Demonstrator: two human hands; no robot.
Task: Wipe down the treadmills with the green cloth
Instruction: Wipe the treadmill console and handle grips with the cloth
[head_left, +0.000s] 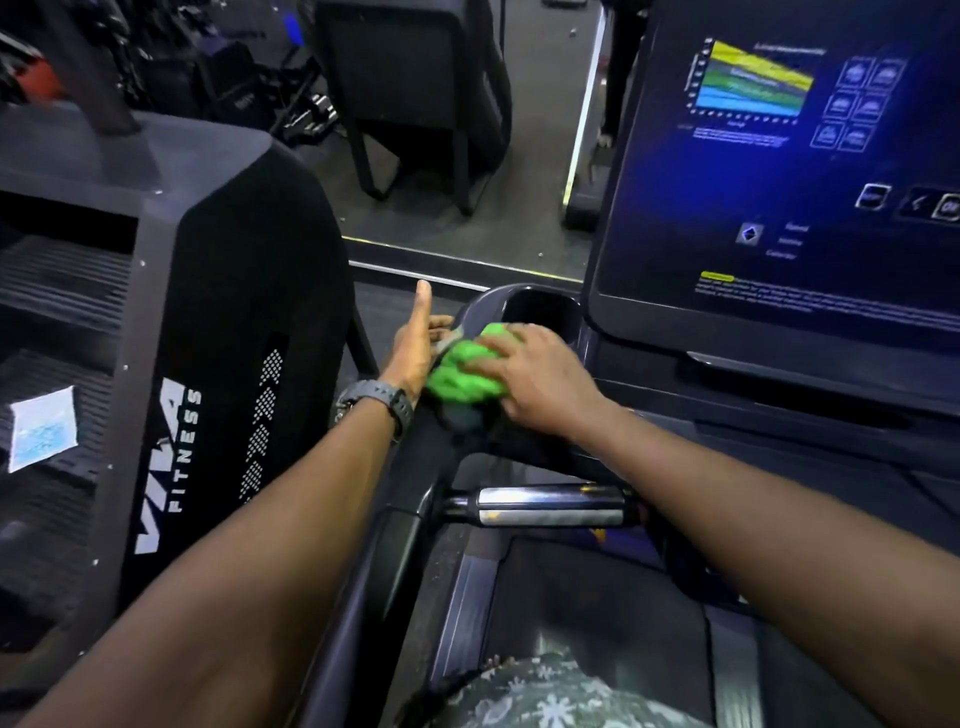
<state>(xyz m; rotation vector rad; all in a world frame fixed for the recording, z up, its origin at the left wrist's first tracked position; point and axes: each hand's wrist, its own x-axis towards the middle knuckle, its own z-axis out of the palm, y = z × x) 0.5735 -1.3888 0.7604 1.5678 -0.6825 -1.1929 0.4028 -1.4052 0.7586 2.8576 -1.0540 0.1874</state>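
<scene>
- One crumpled bright green cloth lies on the dark console ledge of the treadmill, just in front of one round black cup holder.
- Two bare hands are in view. The right hand lies palm-down on the cloth, its fingers bent over the bunched fabric and pressing it to the ledge.
- The left hand sits just beside the cloth at the ledge's outer edge, thumb straight and pointing forward; I cannot tell how its other fingers lie.
- One dark wristwatch is on the left wrist.
- One lit blue console screen stands right of the cup holder.
- One shiny chrome handlebar grip runs crosswise between the two forearms.
- One black neighbouring machine, marked "VIVA FITNESS", stands to the left.
</scene>
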